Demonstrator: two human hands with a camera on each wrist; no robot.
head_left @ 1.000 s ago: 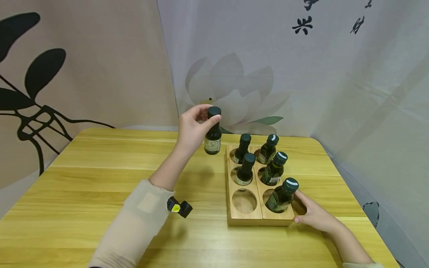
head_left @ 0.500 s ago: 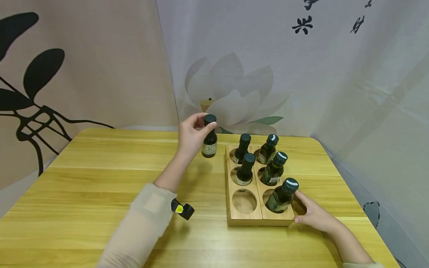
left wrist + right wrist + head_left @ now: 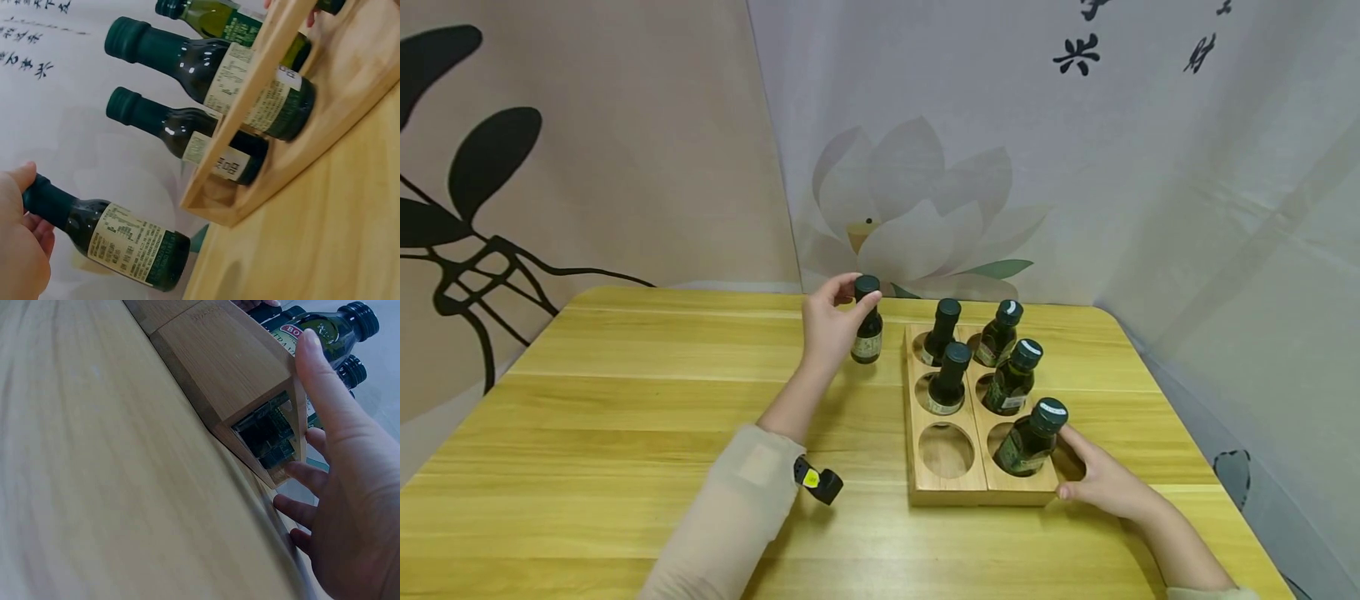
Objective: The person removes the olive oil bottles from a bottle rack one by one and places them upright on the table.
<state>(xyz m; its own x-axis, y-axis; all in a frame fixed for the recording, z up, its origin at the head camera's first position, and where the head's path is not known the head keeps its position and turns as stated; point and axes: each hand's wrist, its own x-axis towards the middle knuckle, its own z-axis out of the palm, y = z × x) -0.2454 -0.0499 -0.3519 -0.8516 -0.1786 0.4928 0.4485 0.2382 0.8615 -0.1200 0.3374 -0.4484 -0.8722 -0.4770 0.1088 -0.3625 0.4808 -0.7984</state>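
Observation:
My left hand (image 3: 831, 329) pinches a small dark glass bottle (image 3: 867, 337) by its capped neck, thumb on the near side. The bottle stands nearly upright, low over the table, left of a wooden bottle rack (image 3: 949, 493). In the left wrist view the held bottle (image 3: 134, 245) shows a cream label and a green base. Two similar slim bottles (image 3: 947, 385) sit in the rack's left row, whose front hole (image 3: 947, 451) is vacant. My right hand (image 3: 1108, 479) rests against the rack's right side, thumb at the front corner, fingers spread and loosely extended in the right wrist view.
Three wider green bottles (image 3: 1028, 442) with printed caps lean in the right row of the rack. The wooden table (image 3: 625, 467) reaches back to a fabric backdrop (image 3: 685, 150) with painted leaves and a lotus. A small camera (image 3: 818, 482) sits on the left sleeve.
The left hand has lowered the bottle towards the table and moved it slightly left. The right hand and the rack have stayed in place.

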